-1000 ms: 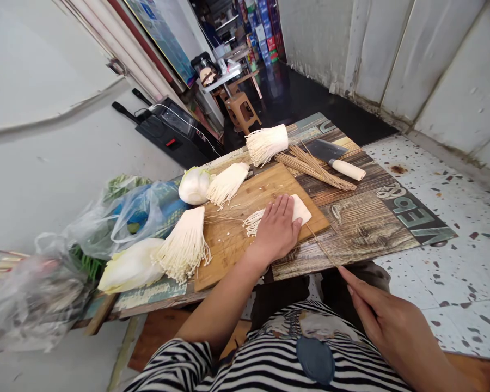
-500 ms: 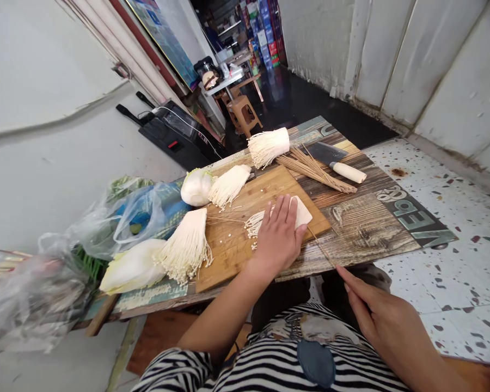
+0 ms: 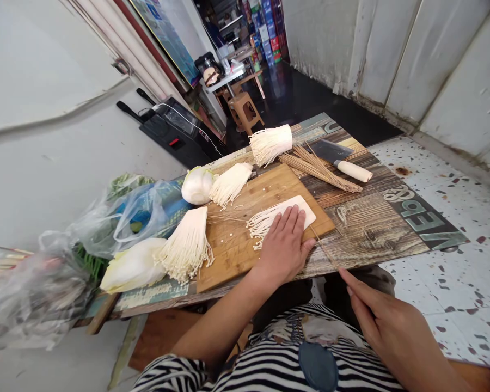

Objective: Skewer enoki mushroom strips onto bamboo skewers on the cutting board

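Note:
My left hand (image 3: 283, 245) lies flat, fingers stretched out, on the near side of a flattened enoki mushroom bunch (image 3: 286, 211) on the wooden cutting board (image 3: 237, 234). My right hand (image 3: 379, 305) pinches a thin wooden skewer (image 3: 325, 249) between thumb and forefinger. The skewer's far end meets the mushroom base at the board's right edge; whether its tip is inside is hidden. Left of the board lies an enoki bunch (image 3: 188, 242), with a second bunch (image 3: 231, 184) at the board's back left and a third (image 3: 270, 145) behind the board.
A pile of skewers (image 3: 322, 171) and a cleaver (image 3: 353, 170) lie at the table's back right. Two pale cabbages (image 3: 134, 265) (image 3: 198, 185) and plastic bags (image 3: 142, 215) sit at the left. A stool (image 3: 245, 111) stands beyond the table.
My left hand has shifted slightly toward me and right, uncovering more of the mushroom bunch. My right hand still pinches the skewer, and the view has shifted a little.

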Action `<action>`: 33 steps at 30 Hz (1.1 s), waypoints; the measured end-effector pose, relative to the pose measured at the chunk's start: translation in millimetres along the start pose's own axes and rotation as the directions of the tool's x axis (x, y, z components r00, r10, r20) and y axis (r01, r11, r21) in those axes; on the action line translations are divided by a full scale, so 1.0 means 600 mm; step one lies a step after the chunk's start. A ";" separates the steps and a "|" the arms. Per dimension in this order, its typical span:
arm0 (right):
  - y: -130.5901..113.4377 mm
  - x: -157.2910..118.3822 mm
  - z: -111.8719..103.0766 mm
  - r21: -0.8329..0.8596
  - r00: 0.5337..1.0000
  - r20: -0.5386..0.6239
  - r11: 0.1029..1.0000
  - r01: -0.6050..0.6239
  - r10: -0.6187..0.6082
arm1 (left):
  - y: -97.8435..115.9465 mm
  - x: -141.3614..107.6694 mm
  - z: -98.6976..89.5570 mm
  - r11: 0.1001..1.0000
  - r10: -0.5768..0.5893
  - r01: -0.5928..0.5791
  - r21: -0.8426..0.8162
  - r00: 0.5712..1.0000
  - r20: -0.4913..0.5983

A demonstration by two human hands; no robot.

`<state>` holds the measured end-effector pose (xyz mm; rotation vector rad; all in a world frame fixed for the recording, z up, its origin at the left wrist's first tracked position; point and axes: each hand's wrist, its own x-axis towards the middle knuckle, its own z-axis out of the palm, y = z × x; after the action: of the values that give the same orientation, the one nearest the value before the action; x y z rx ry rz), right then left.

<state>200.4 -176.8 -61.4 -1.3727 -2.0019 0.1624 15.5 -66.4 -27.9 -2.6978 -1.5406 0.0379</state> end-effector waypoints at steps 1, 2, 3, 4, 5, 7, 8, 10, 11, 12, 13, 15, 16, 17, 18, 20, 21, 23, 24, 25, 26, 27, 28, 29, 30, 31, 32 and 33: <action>-0.001 0.002 -0.001 -0.008 1.000 -0.006 1.000 0.004 -0.004 | 0.000 0.000 0.001 1.000 0.003 -0.003 -0.003 1.000 -0.008; -0.003 0.004 -0.002 -0.016 1.000 -0.013 1.000 0.007 -0.007 | 0.000 0.000 0.002 1.000 0.005 -0.005 -0.006 1.000 -0.017; -0.004 0.006 -0.004 -0.024 1.000 -0.017 1.000 0.010 -0.011 | 0.000 -0.001 0.003 1.000 0.007 -0.007 -0.010 1.000 -0.024; -0.006 0.009 -0.005 -0.029 1.000 -0.017 0.999 0.013 -0.014 | -0.001 -0.001 0.004 1.000 0.007 -0.008 -0.015 1.000 -0.029; -0.008 0.011 -0.006 -0.034 1.000 -0.014 0.999 0.015 -0.015 | -0.001 -0.001 0.005 1.000 0.007 -0.008 -0.019 0.999 -0.032; -0.011 0.016 -0.006 -0.052 1.000 -0.010 0.999 0.013 -0.013 | -0.001 -0.001 0.004 1.000 0.009 -0.009 -0.021 0.999 -0.031; -0.012 0.018 -0.005 -0.060 1.000 -0.008 0.998 0.009 -0.010 | -0.001 -0.001 0.004 1.000 0.009 -0.010 -0.020 1.000 -0.028; -0.015 0.023 -0.004 -0.070 1.000 -0.003 0.998 0.007 -0.007 | -0.002 -0.001 0.002 1.000 0.011 -0.012 -0.017 1.000 -0.018; -0.016 0.025 -0.003 -0.074 1.000 -0.003 0.997 0.008 -0.009 | -0.002 0.000 0.001 1.000 0.011 -0.012 -0.017 1.000 -0.012; -0.017 0.027 -0.001 -0.077 1.000 0.000 0.997 0.010 -0.010 | -0.002 0.000 0.001 1.000 0.012 -0.012 -0.018 1.000 -0.005; -0.017 0.029 0.000 -0.079 1.000 0.001 0.997 0.011 -0.011 | -0.002 0.000 0.000 1.000 0.012 -0.012 -0.019 1.000 0.002; -0.019 0.032 0.001 -0.079 1.000 -0.005 0.997 0.010 -0.011 | -0.002 0.000 -0.001 1.000 0.014 -0.013 -0.021 1.000 0.011; -0.019 0.033 0.002 -0.077 1.000 -0.006 0.997 0.008 -0.009 | -0.002 0.000 -0.002 1.000 0.014 -0.014 -0.023 1.000 0.014; -0.020 0.034 0.003 -0.074 1.000 -0.004 0.997 0.006 -0.006 | -0.002 0.000 -0.002 1.000 0.015 -0.015 -0.026 1.000 0.014; -0.021 0.035 0.004 -0.075 1.000 0.001 0.997 0.004 -0.004 | -0.003 -0.001 -0.002 0.999 0.016 -0.016 -0.028 1.000 0.013; -0.021 0.038 0.006 -0.085 1.000 0.008 0.996 0.000 0.001 | -0.003 -0.001 -0.002 0.999 0.020 -0.020 -0.036 1.000 0.011; -0.022 0.039 0.007 -0.090 1.000 0.011 0.996 -0.004 0.005 | -0.003 -0.001 -0.002 0.999 0.022 -0.022 -0.039 1.000 0.009; -0.023 0.042 0.008 -0.090 1.000 0.009 0.996 -0.013 0.013 | -0.004 0.000 -0.002 0.999 0.024 -0.024 -0.045 1.000 0.005; -0.023 0.044 0.009 -0.087 1.000 0.005 0.996 -0.017 0.017 | -0.004 0.000 -0.002 0.999 0.024 -0.023 -0.047 1.000 0.004; -0.023 0.046 0.010 -0.088 1.000 -0.002 0.996 -0.021 0.021 | -0.004 0.000 -0.002 0.999 0.023 -0.023 -0.049 1.000 0.003; -0.023 0.048 0.011 -0.094 1.000 -0.007 0.995 -0.024 0.024 | -0.004 0.000 -0.001 0.998 0.022 -0.022 -0.051 1.000 0.004; -0.022 0.050 0.012 -0.105 1.000 -0.014 0.994 -0.025 0.024 | -0.004 0.000 -0.001 0.998 0.022 -0.022 -0.053 1.000 0.005; -0.022 0.052 0.014 -0.120 1.000 -0.018 0.992 -0.024 0.022 | -0.004 0.000 -0.001 0.998 0.022 -0.022 -0.056 1.000 0.006; -0.021 0.054 0.016 -0.141 1.000 -0.021 0.990 -0.024 0.021 | -0.003 0.000 -0.001 0.998 0.021 -0.021 -0.058 1.000 0.006; -0.020 0.055 0.019 -0.166 1.000 -0.022 0.986 -0.023 0.019 | -0.003 0.000 -0.001 0.998 0.020 -0.020 -0.059 1.000 0.005; -0.020 0.056 0.021 -0.193 1.000 -0.019 0.981 -0.018 0.015 | -0.003 -0.001 -0.001 0.998 0.018 -0.018 -0.061 1.000 0.004; -0.020 0.057 0.024 -0.227 1.000 -0.013 0.974 -0.010 0.007 | -0.003 -0.001 -0.001 0.998 0.017 -0.016 -0.063 1.000 0.004; -0.020 0.057 0.026 -0.264 1.000 -0.008 0.965 0.001 -0.003 | -0.003 -0.001 -0.001 0.998 0.016 -0.015 -0.064 1.000 0.005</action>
<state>175.2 -148.0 -51.4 -1.5307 -2.0743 -0.1158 13.7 -65.8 -27.1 -2.7609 -1.5485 -0.0044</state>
